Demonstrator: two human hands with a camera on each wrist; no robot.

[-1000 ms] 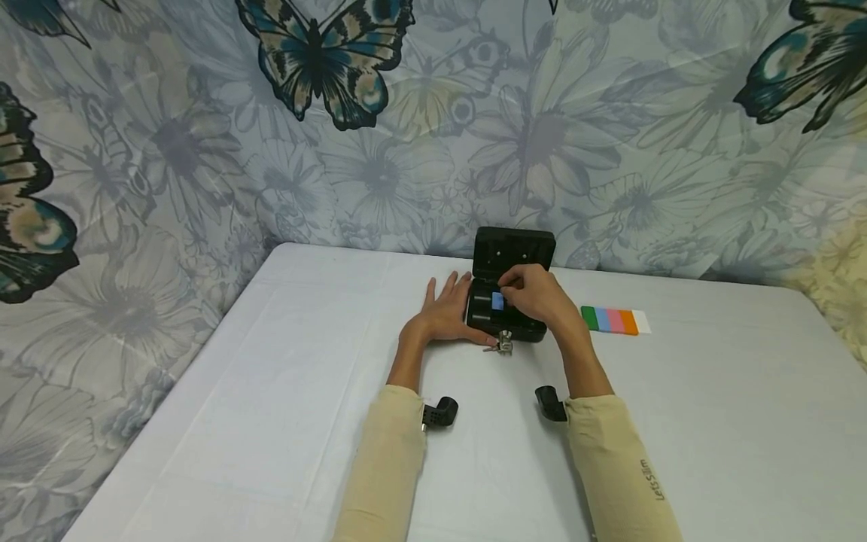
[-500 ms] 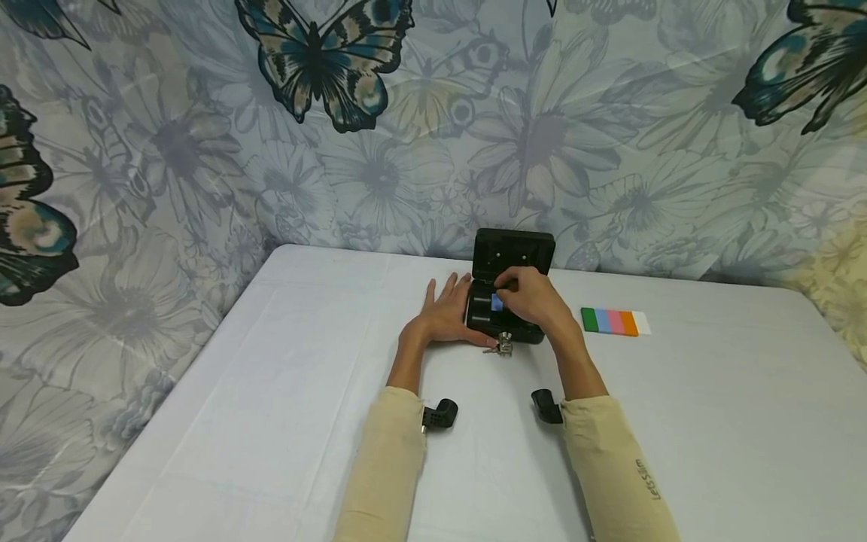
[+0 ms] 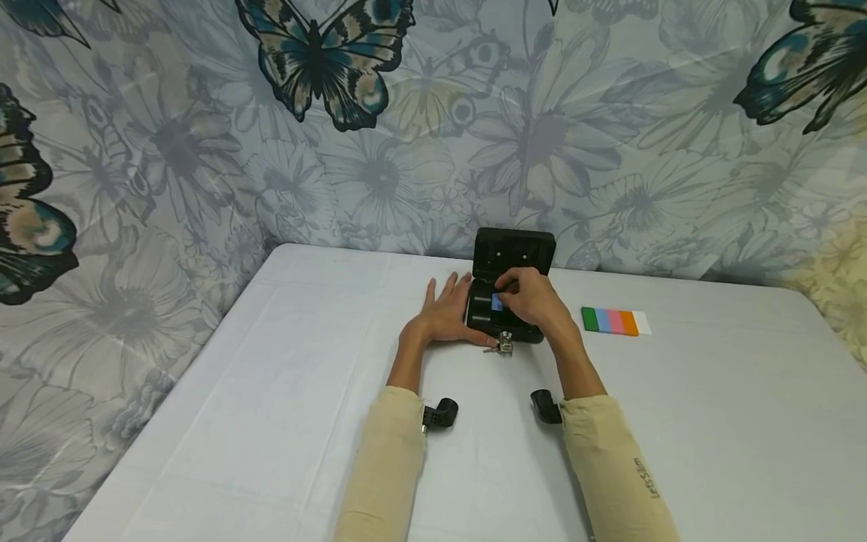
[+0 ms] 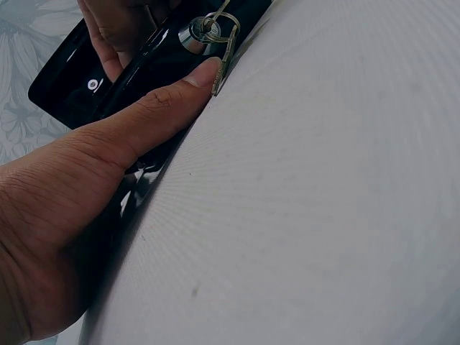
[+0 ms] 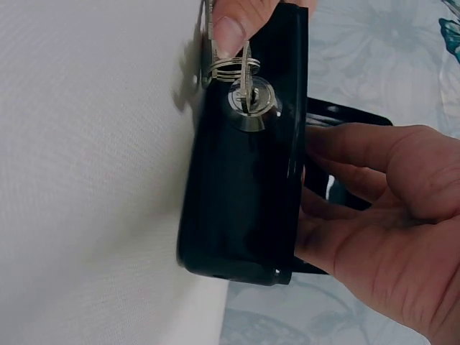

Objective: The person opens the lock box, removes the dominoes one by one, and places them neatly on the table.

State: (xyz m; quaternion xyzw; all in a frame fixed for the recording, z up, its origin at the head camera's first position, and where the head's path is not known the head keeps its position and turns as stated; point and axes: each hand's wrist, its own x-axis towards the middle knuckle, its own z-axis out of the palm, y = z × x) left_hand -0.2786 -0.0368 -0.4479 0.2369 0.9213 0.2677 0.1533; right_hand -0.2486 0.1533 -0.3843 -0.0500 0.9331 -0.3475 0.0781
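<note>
A black lidded cash box [image 3: 484,320] stands at the table's far edge, its lid [image 3: 512,252] raised. My left hand [image 3: 443,315] lies along its left side with fingers spread and straight. The left thumb touches the front, beside a silver lock [image 5: 251,104] with keys [image 4: 224,61] hanging from it. My right hand [image 3: 531,296] reaches over the right side into the box with bent fingers. A small blue piece [image 3: 497,302] shows inside, by the right fingertips. Whether those fingers pinch it is hidden; in the right wrist view the box wall covers the fingertips.
To the right of the box lies a flat set of coloured strips [image 3: 612,321] in green, blue, pink, orange and white. White cloth covers the table [image 3: 271,376]. Patterned fabric [image 3: 433,173] hangs right behind the far edge.
My right hand has shifted slightly left and toward me within the box, covering a little of the blue piece. It barely moves in the last half second. The left hand stays put.
</note>
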